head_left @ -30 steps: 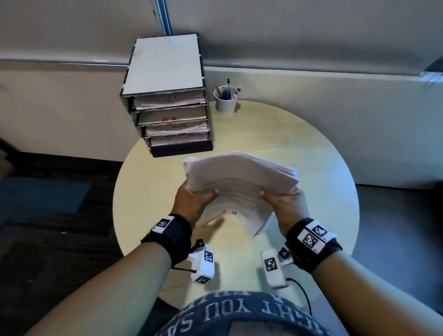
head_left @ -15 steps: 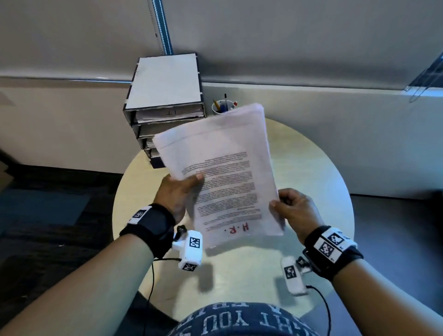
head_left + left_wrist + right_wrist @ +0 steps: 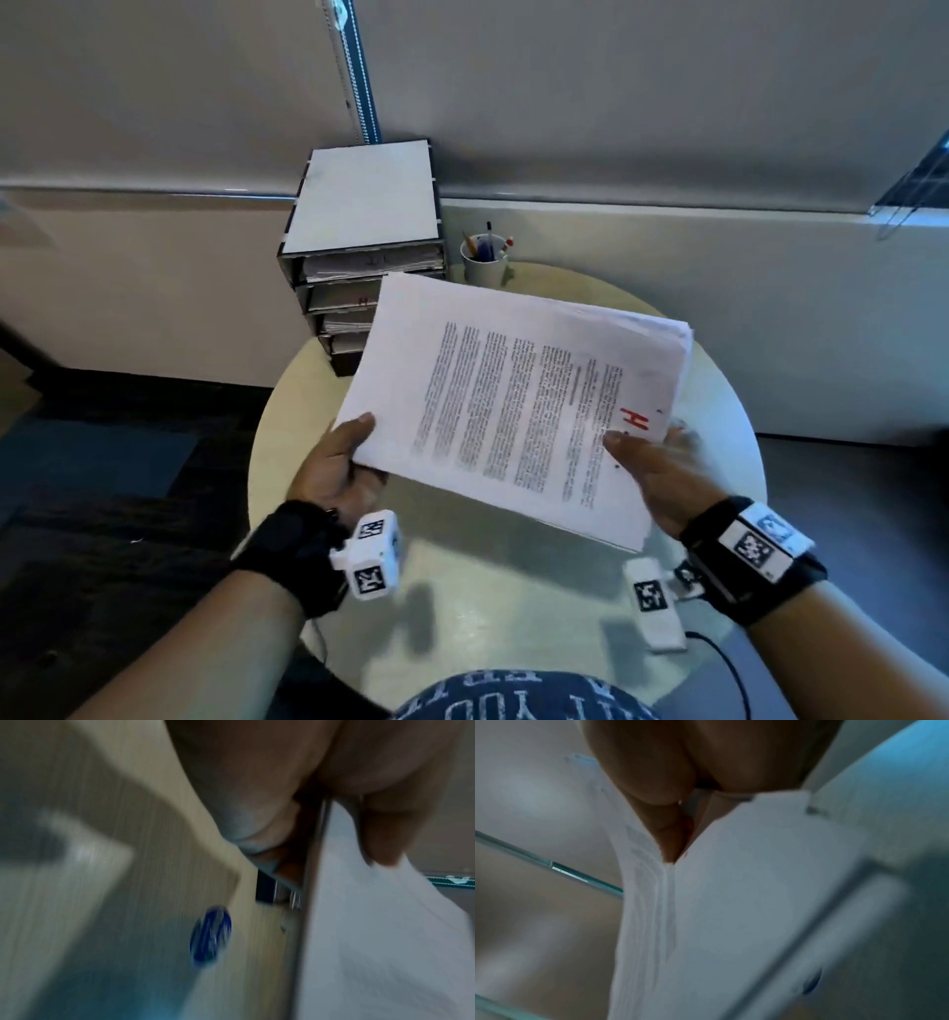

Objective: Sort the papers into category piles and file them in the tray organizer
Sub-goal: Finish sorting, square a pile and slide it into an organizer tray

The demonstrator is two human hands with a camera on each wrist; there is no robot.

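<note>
Both hands got the stack of papers (image 3: 518, 411) held up over the round desk (image 3: 513, 591): left hand (image 3: 339, 462) pinches the near-left corner, thumb on top; right hand (image 3: 652, 473) grips the edge w/ the red "H". Tray organizer (image 3: 359, 246) sits at the desk's back-left, pen cup (image 3: 485, 262) beside it.

Left arm: bare forearm, reaching in from the lower left, black band round the wrist.
Left hand (image 3: 339, 465): raised above the near half of the round table (image 3: 513, 606), thumb on top of the stack of papers (image 3: 513, 411) at its near left corner, fingers curled beneath, pinching.
Right arm: bare forearm from the lower right, black band at the wrist.
Right hand (image 3: 655, 475): raised likewise, thumb lying on the top sheet beside the red lettering, fingers under the stack's near right edge, gripping; somewhat blurred.
</note>
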